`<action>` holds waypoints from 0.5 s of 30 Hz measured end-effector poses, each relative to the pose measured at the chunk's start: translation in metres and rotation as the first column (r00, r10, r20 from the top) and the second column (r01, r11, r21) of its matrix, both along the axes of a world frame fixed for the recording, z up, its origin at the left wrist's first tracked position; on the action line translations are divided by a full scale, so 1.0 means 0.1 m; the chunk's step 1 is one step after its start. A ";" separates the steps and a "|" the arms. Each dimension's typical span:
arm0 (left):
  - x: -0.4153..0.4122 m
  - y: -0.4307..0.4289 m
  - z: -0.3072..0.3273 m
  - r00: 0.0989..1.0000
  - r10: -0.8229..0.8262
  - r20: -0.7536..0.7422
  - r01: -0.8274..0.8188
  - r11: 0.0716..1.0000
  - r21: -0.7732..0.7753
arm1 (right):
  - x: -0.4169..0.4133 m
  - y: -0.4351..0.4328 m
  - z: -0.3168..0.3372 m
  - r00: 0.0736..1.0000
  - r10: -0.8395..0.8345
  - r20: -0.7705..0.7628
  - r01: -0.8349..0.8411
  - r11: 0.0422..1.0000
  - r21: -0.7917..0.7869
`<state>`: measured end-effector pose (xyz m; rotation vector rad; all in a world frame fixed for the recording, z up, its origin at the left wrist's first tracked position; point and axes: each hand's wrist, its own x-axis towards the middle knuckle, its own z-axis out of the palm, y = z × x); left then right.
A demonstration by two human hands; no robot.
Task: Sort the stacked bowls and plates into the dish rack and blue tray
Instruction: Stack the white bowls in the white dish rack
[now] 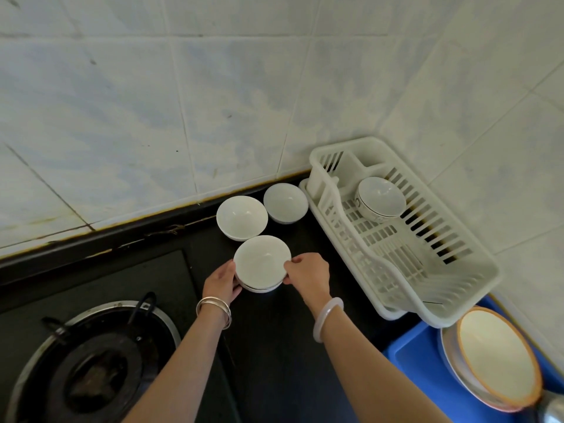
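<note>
Both hands are on the stack of bowls (261, 286) in the middle of the black counter (274, 346). My left hand (221, 282) is curled round the low side of the stack and holds it steady. My right hand (308, 274) pinches the edge of the top bowl (262, 259) with its fingers and thumb.

I think the bowls are hard, smooth and easy to break, and a bit heavy for their size. The glaze looks shiny, so it may be slippery. The edge is a good place to hold, with the thumb on one side and the fingers on the other. I would lift the top bowl straight up so it does not drag the one under it.

Two more white bowls sit behind the stack, one (242, 218) close by and one (285, 203) nearer the wall. The white dish rack (351, 239) stands just to the right, with one bowl (381, 196) already in it. Its near wall is tall, so a bowl must go up and over it. The blue tray (421, 361) is in front of the rack and holds plates with an orange rim (497, 355). A gas burner (91, 361) is on the left, well apart from the bowls.
</note>
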<state>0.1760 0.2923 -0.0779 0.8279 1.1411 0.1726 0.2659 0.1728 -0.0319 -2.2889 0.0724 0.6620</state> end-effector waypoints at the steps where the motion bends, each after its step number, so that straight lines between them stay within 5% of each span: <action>1: 0.00 0.00 -0.01 1.000 -0.004 0.001 0.004 1.000 -0.001 | 0.00 0.00 -0.01 1.000 0.003 0.002 -0.002 1.000 -0.009; 7: 0.02 0.05 0.01 1.000 -0.020 -0.002 0.020 1.000 -0.021 | 0.09 -0.02 -0.10 0.996 0.036 -0.083 -0.039 0.999 -0.035; 15: 0.01 0.07 0.11 0.998 -0.049 -0.030 0.048 0.998 -0.042 | 0.15 0.00 -0.02 0.903 0.032 -0.429 0.103 0.952 0.287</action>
